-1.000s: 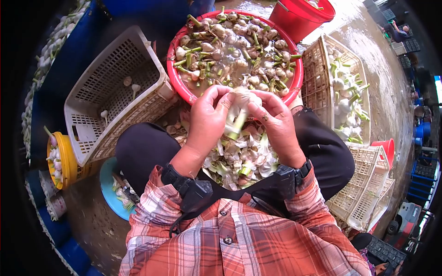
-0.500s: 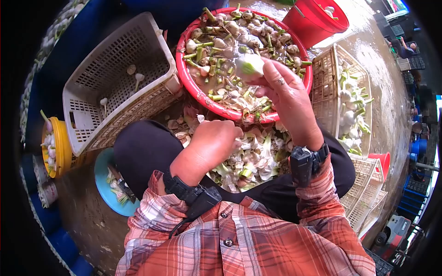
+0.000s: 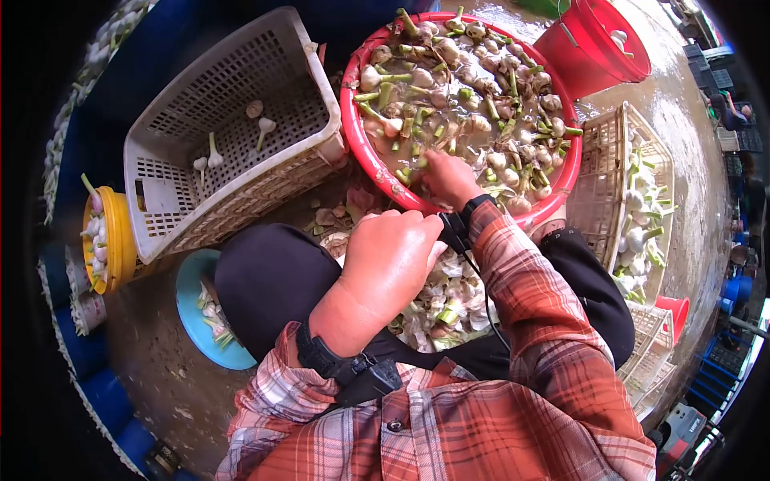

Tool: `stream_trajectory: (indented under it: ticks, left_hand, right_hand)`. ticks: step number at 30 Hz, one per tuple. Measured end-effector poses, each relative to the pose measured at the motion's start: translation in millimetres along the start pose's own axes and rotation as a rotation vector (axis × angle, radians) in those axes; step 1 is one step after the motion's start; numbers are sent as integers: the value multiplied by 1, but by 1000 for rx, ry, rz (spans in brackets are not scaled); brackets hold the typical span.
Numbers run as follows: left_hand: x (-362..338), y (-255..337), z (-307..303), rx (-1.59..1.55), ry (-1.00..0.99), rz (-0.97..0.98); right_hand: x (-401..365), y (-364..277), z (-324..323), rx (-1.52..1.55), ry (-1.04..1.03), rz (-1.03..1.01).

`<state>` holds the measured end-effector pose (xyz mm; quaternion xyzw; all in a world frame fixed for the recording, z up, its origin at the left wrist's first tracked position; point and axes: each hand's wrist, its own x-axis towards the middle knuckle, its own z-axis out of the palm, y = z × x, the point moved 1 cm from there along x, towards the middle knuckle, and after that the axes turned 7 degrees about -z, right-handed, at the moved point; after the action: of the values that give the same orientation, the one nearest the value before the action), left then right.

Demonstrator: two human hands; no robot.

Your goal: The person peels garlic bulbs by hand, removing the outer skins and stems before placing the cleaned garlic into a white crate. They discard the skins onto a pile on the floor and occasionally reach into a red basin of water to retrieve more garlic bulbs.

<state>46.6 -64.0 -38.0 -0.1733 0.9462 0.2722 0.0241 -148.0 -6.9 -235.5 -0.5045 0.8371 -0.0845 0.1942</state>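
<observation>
My right hand point(image 3: 451, 178) reaches over the near rim of a red tub point(image 3: 358, 136), its fingertips down among garlic and cut stems in murky water. Those fingers are partly hidden and smeared by motion. Several garlic bulbs with trimmed stalks point(image 3: 497, 159) float around it. My left hand point(image 3: 385, 260) is closed in front of the tub, knuckles up, its fingers curled under; I cannot tell what it holds. Below it, between my knees, lies a heap of peeled garlic skins point(image 3: 453, 309).
A white plastic crate point(image 3: 241, 188) at the left holds a few bulbs. A yellow bucket point(image 3: 120, 240) of garlic and a blue basin point(image 3: 188, 301) stand beside it. To the right are a garlic-filled beige crate point(image 3: 597, 172), stacked crates point(image 3: 646, 345) and a red bucket point(image 3: 589, 52).
My right hand no longer shows the pale bulb and has dropped down into the tub. The white crate holds one more bulb. My left hand stays closed; the view has shifted.
</observation>
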Motion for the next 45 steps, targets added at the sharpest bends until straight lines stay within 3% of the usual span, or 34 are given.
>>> stream_trajectory:
  ticks: [2, 4, 6, 8, 9, 11, 12, 14, 16, 18, 20, 22, 23, 24, 26, 28, 30, 33, 38, 40, 41, 42, 44, 45]
  left_hand:
    - [2, -2, -3, -56, 54, -21]
    - [6, 0, -6, -114, 167, -90]
    - [11, 6, -3, -202, 252, -84]
    - [20, 18, 0, -282, 415, 54]
    - [25, 21, 4, -280, 413, 67]
    - [28, 27, 12, -754, 172, 208]
    - [26, 30, 12, -752, 165, 214]
    - [24, 35, 16, -1216, -386, -7]
    - [20, 38, 30, -1146, -335, -47]
    - [18, 36, 45, -1005, -286, -262]
    - [13, 34, 36, -920, -345, -206]
    - [9, 33, 22, -786, -510, -352]
    - [9, 26, 24, -520, -422, -225]
    - [7, 20, 32, -516, -427, -223]
    - [4, 16, 42, -395, -14, 316]
    - [4, 36, 32, -479, -17, 237]
    - [3, 41, 29, -502, -33, 18]
    - [5, 38, 37, -453, 30, 26]
    - [7, 42, 30, -321, 184, -14]
    - [13, 39, 26, -431, 200, -26]
    - [15, 33, 29, -748, 54, -123]
    - [16, 27, 33, -751, 59, -120]
    - [20, 15, 38, -1174, 152, -257]
    - [21, 4, 33, -978, 298, -183]
  right_hand:
    - [-17, 22, -19, 339, 291, 43]
    - [-44, 39, -45, 974, 433, 213]
    - [-91, 6, -106, 1266, 323, 426]
    - [-128, -25, -131, 1598, 397, 421]
    - [-140, -25, -130, 1535, 339, 352]
    - [-164, -27, -131, 1483, 229, 296]
    - [-174, -30, -129, 1487, 237, 300]
    - [-194, -34, -125, 1847, 303, 369]
    - [-219, -49, -122, 1903, 362, 299]
    - [-238, -64, -118, 1755, 286, 265]
    - [-246, -61, -110, 1773, 240, 294]
    - [-255, -57, -112, 1809, 315, 340]
    - [-258, -53, -111, 1808, 340, 383]
    - [-261, -55, -118, 1752, 345, 415]
    - [-262, -54, -115, 1677, 338, 390]
    - [-259, -61, -118, 1659, 333, 387]
    - [-253, -70, -115, 1643, 322, 384]
    - [-246, -76, -114, 1432, 482, 376]
    - [-228, -86, -109, 1407, 607, 271]
    - [-225, -91, -114, 1681, 644, 235]
    - [-225, -86, -115, 1791, 598, 233]
    - [-222, -80, -116, 1937, 543, 128]
    - [-227, -78, -116, 2115, 622, 184]
    - [-230, -73, -116, 2110, 618, 183]
